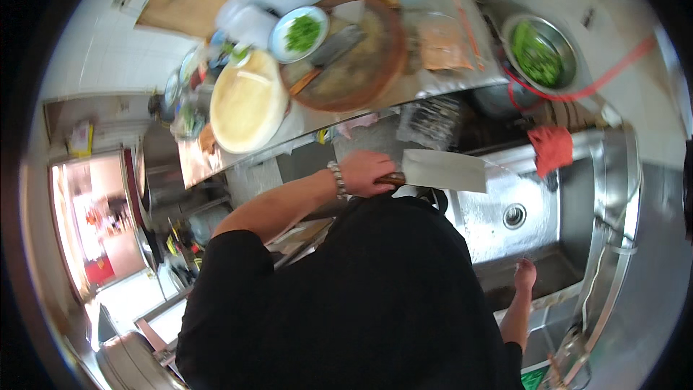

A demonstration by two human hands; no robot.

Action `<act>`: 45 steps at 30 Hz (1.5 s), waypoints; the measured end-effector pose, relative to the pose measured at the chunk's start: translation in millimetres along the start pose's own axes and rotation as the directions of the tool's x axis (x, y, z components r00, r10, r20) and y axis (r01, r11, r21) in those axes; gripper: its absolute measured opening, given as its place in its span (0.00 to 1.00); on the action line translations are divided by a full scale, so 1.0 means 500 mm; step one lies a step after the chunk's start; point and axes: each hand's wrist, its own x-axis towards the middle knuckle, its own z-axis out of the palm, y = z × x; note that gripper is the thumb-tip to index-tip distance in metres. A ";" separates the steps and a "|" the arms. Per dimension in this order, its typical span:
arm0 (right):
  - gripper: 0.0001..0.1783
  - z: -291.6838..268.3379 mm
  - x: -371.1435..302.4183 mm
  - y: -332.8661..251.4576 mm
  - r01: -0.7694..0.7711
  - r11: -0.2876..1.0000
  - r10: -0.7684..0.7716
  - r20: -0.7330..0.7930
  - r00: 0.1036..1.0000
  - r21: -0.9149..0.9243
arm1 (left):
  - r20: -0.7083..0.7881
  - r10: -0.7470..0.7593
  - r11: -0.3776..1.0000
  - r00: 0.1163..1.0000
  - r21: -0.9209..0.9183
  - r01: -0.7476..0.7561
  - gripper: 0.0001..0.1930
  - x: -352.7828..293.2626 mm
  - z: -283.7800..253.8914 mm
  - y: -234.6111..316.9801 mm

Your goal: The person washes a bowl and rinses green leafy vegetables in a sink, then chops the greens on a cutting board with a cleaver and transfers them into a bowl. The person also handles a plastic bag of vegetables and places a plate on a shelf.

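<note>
My left hand (364, 172), with a beaded bracelet at its wrist, is closed around the wooden handle of a cleaver (444, 170). The broad pale blade points right, in front of my body and over the near left corner of the sink. At the lower right, my right hand (525, 273) hangs over the near part of the steel sink (514, 191). It is small and blurred, and its fingers cannot be made out. Another cleaver (338, 48) lies on the round wooden chopping block (379, 76), by a bowl of chopped greens (302, 32).
A round pale board (247, 105) lies left of the block on the counter. A metal basin of leafy greens (535, 54) stands at the far right. An orange-red cloth (551, 150) hangs on the sink's far rim. A bright doorway (101, 224) is at the left.
</note>
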 end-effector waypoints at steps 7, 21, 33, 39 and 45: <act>0.21 -0.071 0.060 -0.436 -0.303 0.712 0.438 -0.064 0.897 0.634 | -0.302 -0.502 0.840 0.810 0.054 0.540 0.15 -0.549 -0.085 -0.258; 0.15 0.308 -0.048 -1.782 0.238 0.831 -0.469 0.402 0.786 0.503 | -0.506 -0.604 0.772 0.616 -0.179 0.610 0.14 -1.048 -0.138 -0.888; 0.16 0.644 -0.116 -2.221 0.165 0.852 -0.509 0.712 0.484 0.497 | -0.095 -0.987 0.022 -0.133 -0.883 0.469 0.15 -1.282 -0.121 -0.883; 0.51 0.704 -0.333 -2.370 -0.695 0.681 -0.447 0.883 -0.145 0.231 | -0.789 -0.517 0.808 0.333 -0.321 0.493 0.30 -1.024 -0.391 -0.616; 0.45 0.757 -0.398 -2.380 -0.535 0.701 -0.583 0.811 -0.049 0.471 | -0.658 -0.749 0.535 -0.079 -0.671 0.514 0.21 -0.991 -0.358 -0.678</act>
